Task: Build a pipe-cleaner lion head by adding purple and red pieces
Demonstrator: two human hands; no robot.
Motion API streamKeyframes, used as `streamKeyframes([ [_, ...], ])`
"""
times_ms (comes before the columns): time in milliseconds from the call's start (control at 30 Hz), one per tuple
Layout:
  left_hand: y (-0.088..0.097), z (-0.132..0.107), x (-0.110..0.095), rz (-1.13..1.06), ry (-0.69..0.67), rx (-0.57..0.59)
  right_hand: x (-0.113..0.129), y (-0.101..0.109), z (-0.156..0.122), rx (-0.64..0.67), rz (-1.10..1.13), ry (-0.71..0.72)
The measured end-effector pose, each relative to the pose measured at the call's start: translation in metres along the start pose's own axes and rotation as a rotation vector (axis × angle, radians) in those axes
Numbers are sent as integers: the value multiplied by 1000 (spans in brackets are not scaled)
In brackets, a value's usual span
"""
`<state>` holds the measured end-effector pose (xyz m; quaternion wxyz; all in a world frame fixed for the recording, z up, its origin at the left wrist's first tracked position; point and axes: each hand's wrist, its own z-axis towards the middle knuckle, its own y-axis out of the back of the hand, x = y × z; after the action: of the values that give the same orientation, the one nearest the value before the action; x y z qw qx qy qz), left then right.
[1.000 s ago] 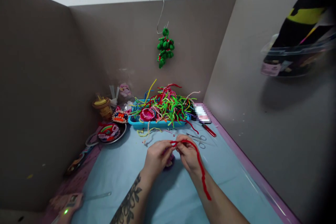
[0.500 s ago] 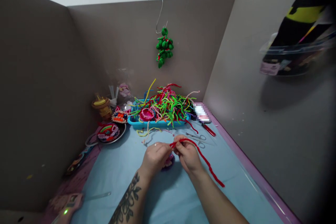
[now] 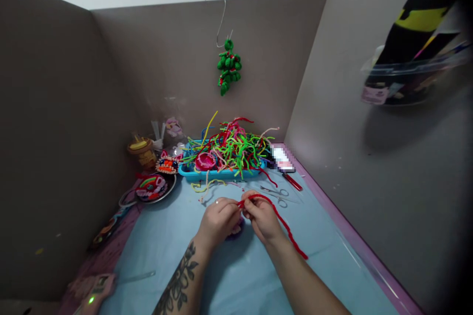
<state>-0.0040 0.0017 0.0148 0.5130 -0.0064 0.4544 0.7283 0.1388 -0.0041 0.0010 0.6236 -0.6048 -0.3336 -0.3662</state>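
Note:
A fuzzy red pipe cleaner (image 3: 284, 221) runs between my two hands, its long free end curving down to the right over my right wrist. My left hand (image 3: 220, 219), with a ring on one finger, pinches its near end. Close beside it, my right hand (image 3: 260, 214) grips the same pipe cleaner between thumb and fingers. Behind and below my left hand, a small purple and pink fuzzy piece (image 3: 236, 230) lies on the blue table cover (image 3: 236, 275), mostly hidden by the fingers.
A blue tray (image 3: 221, 174) heaped with coloured pipe cleaners stands at the back. Small scissors (image 3: 277, 196), a red-handled tool (image 3: 293, 181) and a phone (image 3: 284, 157) lie right. A pan (image 3: 172, 188) with fuzzy pieces sits left; a pink device (image 3: 96, 288) is front left. Grey partitions enclose the table.
The free end of the red pipe cleaner has swung slightly left and up. Both hands keep their grip in nearly the same place. The whole view has shifted slightly.

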Motion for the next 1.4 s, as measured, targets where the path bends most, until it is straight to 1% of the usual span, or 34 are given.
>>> streamKeyframes([
  [200,-3,-2,5,7,47,27,-1,0,0,-53,-57,28],
  [267,-4,-3,5,-33,72,19,0,0,1,-65,-54,22],
  [367,-1,-1,0,-155,115,-9,2,1,2,-48,-37,10],
  [433,2,2,-5,-228,189,-53,3,3,3,-29,-47,19],
  [500,5,6,-9,-277,304,-120,3,6,5,4,-80,36],
  [567,6,9,-10,-336,429,-136,3,9,6,55,-120,60],
  [633,6,11,-8,-469,577,-57,3,11,7,104,-143,81],
  [700,4,11,-5,-674,744,76,4,11,7,115,-141,90],
  [733,4,10,-4,-778,805,135,5,11,7,115,-133,82],
  [767,3,9,-3,-873,838,190,6,11,7,121,-121,62],
  [833,3,7,-1,-1012,832,286,8,10,5,153,-90,2],
  [900,2,6,0,-1088,793,367,10,10,4,209,-60,-65],
  [967,1,5,0,-1139,778,405,11,10,2,245,-35,-104],
  [1033,-3,5,0,-1187,784,376,11,10,2,241,-16,-111],
  [1133,-11,4,-2,-1243,805,259,9,9,2,201,3,-101],
  [1233,-17,4,-3,-1231,831,165,6,6,3,157,24,-120],
  [1300,-17,5,-4,-1211,832,122,4,5,3,121,45,-125],
  [1400,-14,6,-4,-1170,832,75,0,3,3,105,65,-116],
])
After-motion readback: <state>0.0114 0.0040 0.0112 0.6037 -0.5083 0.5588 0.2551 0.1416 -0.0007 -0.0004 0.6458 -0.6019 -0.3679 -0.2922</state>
